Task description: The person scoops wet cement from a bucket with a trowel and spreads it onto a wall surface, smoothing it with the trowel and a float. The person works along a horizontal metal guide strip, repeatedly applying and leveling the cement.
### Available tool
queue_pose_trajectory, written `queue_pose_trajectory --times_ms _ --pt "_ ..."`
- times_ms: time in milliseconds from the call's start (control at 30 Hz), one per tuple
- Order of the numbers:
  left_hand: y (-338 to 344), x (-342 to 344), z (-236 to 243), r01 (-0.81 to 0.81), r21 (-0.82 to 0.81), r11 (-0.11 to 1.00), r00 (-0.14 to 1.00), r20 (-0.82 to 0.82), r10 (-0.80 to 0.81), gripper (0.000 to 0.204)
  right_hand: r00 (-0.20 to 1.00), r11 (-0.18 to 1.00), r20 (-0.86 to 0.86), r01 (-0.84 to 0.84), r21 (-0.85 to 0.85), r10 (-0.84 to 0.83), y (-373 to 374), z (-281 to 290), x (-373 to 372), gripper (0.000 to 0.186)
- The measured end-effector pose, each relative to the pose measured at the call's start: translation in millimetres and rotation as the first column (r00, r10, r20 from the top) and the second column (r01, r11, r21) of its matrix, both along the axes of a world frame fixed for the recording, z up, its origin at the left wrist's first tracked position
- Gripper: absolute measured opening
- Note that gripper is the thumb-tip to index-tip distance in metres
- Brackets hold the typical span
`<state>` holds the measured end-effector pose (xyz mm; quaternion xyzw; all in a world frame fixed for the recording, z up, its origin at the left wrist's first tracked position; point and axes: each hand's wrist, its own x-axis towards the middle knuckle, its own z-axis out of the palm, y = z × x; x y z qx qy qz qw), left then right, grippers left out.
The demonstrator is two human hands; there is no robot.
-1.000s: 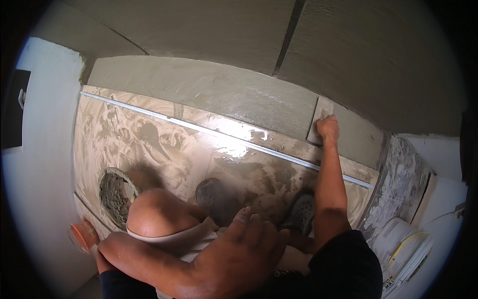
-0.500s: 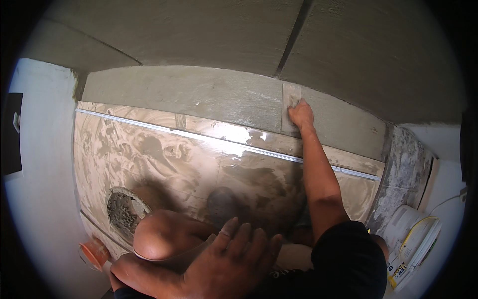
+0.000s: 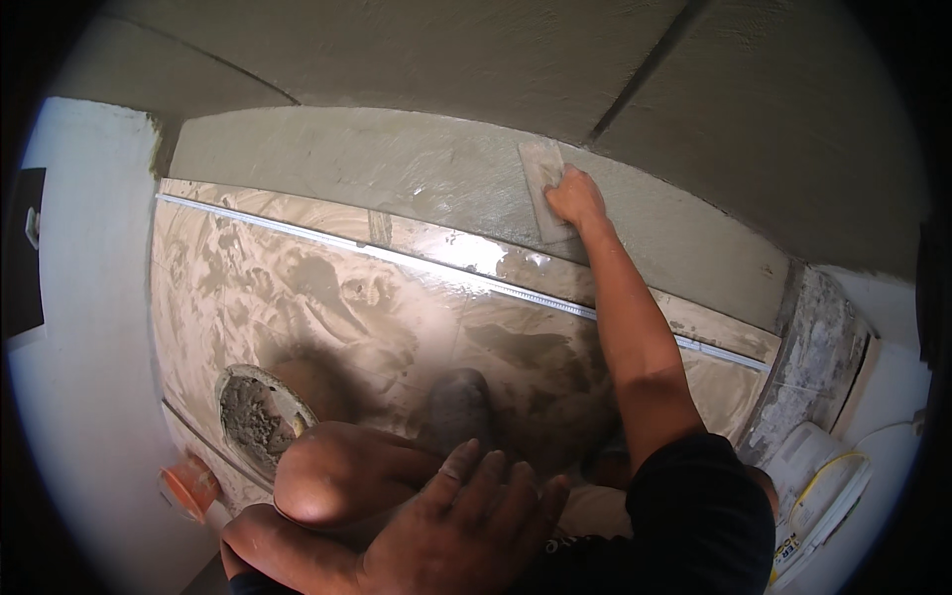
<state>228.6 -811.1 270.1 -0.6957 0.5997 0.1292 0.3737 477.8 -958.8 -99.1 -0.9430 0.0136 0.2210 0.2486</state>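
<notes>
My right hand [image 3: 575, 196] is closed around the handle of a flat rectangular plastering float [image 3: 536, 178]. The float lies flat against a strip of smooth, wet grey mortar [image 3: 397, 154] along the far side, right of the middle. The handle itself is mostly hidden by my fingers. My left hand [image 3: 451, 526] hangs over my lap near my bent knee, its fingers stretched out and nothing in it. Between me and the mortar strip, a long pale metal straightedge [image 3: 297, 236] lies across the smeared beige tiles [image 3: 397, 327].
By my left knee stands a bucket of grey mortar [image 3: 248, 421]. An orange container [image 3: 190, 486] sits at the lower left, and a white bucket with a yellow-edged rim [image 3: 818, 486] at the lower right. Grey wall [image 3: 397, 50] rises beyond the strip.
My right hand has slid the float left along the mortar, and the float now tilts slightly. The view has shifted a little. My left hand stays over my lap.
</notes>
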Motion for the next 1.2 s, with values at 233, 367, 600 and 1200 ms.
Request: queue_pose_trajectory --times_ms 233,367,600,1200 --pt "10.9 -38.5 -30.0 0.243 0.957 0.159 0.215 0.107 -0.971 0.135 0.962 0.963 -0.043 -0.269 -0.001 0.269 16.3 8.7 21.8 0.043" --pt "10.1 -40.7 -28.6 -0.047 0.988 0.148 0.183 0.154 -0.971 0.158 0.827 0.826 -0.052 -0.562 -0.043 0.56 5.4 22.8 21.0 0.042" --pt "10.1 -39.5 -32.5 0.442 0.894 0.076 0.262 -0.048 -0.964 0.162 0.769 0.769 0.025 -0.638 -0.044 0.639 -38.0 11.8 -18.9 0.046" --pt "7.6 -32.6 -18.3 0.439 0.713 0.547 0.676 0.14 -0.724 0.167 0.952 0.951 0.213 0.258 -0.168 -0.22 -153.8 -17.7 -50.3 0.056"
